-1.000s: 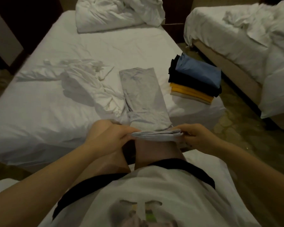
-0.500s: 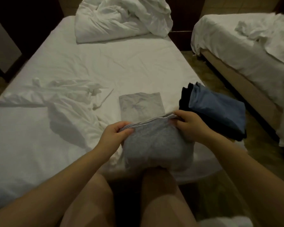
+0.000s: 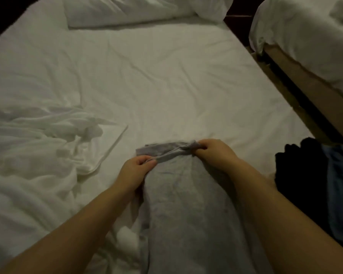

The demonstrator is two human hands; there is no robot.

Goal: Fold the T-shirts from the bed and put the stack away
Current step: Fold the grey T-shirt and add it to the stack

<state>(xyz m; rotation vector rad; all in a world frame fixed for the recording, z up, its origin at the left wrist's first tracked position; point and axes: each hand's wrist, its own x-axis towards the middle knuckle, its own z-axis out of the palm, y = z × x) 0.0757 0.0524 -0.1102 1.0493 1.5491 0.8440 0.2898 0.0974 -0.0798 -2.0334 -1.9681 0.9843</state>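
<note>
I see my left hand and right hand each pinching the grey T-shirt's folded far edge, with the folded stack lying right of my right hand.

T-shirt on bed, stack right

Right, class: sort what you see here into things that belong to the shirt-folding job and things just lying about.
Job: grey T-shirt, pinched by left hand and right hand; folded stack; bed.
Lying about: bunched duvet; second bed; crumpled white cloth (perhaps another shirt, cannot tell).
</note>
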